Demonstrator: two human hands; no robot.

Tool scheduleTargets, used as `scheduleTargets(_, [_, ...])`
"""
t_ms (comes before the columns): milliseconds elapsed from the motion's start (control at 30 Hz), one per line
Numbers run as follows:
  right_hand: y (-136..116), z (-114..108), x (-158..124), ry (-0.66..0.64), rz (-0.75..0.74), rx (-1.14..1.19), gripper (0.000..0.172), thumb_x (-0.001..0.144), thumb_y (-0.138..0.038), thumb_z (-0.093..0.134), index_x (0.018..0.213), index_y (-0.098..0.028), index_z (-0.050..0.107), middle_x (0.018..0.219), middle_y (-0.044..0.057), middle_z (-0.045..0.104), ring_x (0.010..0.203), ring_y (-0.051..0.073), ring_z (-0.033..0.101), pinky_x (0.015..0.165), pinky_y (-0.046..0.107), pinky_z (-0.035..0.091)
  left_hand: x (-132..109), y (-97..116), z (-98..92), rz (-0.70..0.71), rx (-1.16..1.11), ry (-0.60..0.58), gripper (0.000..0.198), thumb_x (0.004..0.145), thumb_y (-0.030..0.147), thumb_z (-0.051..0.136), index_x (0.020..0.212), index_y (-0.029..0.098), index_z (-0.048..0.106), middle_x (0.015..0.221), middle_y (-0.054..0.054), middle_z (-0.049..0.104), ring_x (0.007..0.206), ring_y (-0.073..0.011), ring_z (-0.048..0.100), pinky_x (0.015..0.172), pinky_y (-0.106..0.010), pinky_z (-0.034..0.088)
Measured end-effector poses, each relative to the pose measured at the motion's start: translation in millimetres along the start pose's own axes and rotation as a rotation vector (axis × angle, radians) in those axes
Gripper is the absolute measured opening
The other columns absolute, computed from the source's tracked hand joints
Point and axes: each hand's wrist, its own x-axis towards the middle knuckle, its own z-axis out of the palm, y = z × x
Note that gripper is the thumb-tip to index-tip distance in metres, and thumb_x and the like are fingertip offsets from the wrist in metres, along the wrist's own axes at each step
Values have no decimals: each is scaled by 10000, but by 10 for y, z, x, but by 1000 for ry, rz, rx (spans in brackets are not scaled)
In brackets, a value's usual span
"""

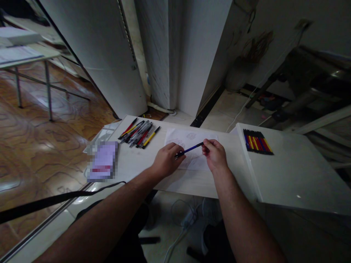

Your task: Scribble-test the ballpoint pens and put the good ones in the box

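Patterned wood flooring (33, 140) spreads across the left of the frame while a pale bench (134, 162) spans the lower center, evidently placed before the person so that everything on it lies within easy reach. Butted against it at right, a second white bench (297, 175) offers its own ground, which seems to keep one group of pens well apart from the other. Against the wall at upper right stands a dim, rounded pot (236, 75) filled with thin reddish stems (259, 45), its lower contents hidden. A marked sheet of paper (196, 157) rests flat at the bench's middle, directly beneath the hands. Near the left edge sits a purple packet (102, 160), pixelated, so whether it contains anything cannot be told. Both grips are clamped on one blue pen (193, 148): the left hand (168, 159) closes over its lower end, the right hand (215, 156) pinches the upper, a two-ended hold that likely steadies the slanted barrel above the paper. Loose pens (139, 134), red, yellow, black and clear, overlap in a heap on the left of the bench, while a row of pens (257, 142) lies side by side at far right, apparently aligned to keep each barrel distinct.
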Motion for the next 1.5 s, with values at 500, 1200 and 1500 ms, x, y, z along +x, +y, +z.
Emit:
scheduleTargets(500, [-17, 5, -2, -5, -18, 0, 252, 567, -300, 805, 650, -179, 600, 555, -30, 582, 511, 79, 505, 442, 194, 346, -13, 19, -12, 12, 19, 11, 147, 838, 270, 621, 912, 173, 703, 868, -71, 690, 748, -165, 618, 708, -287, 474])
scheduleTargets(1200, [-49, 4, -25, -191, -39, 55, 191, 644, -241, 751, 826, -191, 727, 831, 25, 702, 606, 79, 509, 483, 193, 370, 60, 18, -69, -332, -576, -336, 210, 819, 305, 551, 865, 129, 657, 678, -15, 631, 599, -117, 552, 576, -235, 433])
scheduleTargets(1500, [-60, 39, -56, -145, 25, 72, 286, 616, -352, 823, 789, -199, 655, 740, -18, 636, 595, 93, 544, 447, 192, 394, 58, 51, -83, -256, -276, -83, 145, 798, 290, 598, 839, 158, 642, 721, -8, 638, 631, -124, 538, 591, -239, 410])
